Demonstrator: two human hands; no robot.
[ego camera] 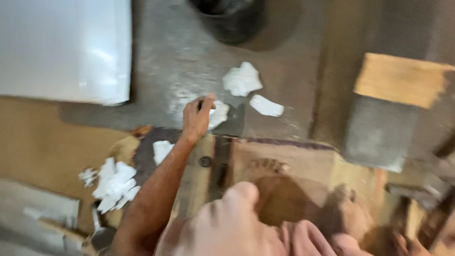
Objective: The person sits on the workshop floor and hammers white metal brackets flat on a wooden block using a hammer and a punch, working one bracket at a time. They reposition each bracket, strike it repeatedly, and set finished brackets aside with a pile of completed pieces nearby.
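Head view, looking down, picture blurred by motion. Far left, upper corner: a white flat panel (pixel 64 47) lying on the floor, its lower edge over tan ground. Below it, lower left: a heap of white scraps (pixel 113 184), like torn paper or broken plaster, beside grey slabs at the picture's edge.

Moving right: the left arm runs up from the bottom edge. The left hand (pixel 198 116) is extended onto the grey concrete floor (pixel 156 71), fingers curled down, thumb and fingers pinching a white scrap (pixel 218 114). The grip seems closed on the piece, though blur hides the fingertips. One more white piece (pixel 162 150) lies just beside the forearm, on a dark patch at the edge of a wooden board (pixel 294 166). A round dark bolt head (pixel 205 161) sits in that board near the wrist.

Centre, above the hand: a larger crumpled white lump (pixel 242 79) and a smaller flat one (pixel 266 106), near each other, both apart from the hand. At the top edge, a dark round bucket (pixel 231 19).

Bottom centre: the right hand (pixel 227 223), very close to the camera, out of focus; cannot tell whether it is spread or holding anything. A bare foot (pixel 268 167) rests on the board.

Right: a block, tan on top and grey on its side (pixel 393 109).
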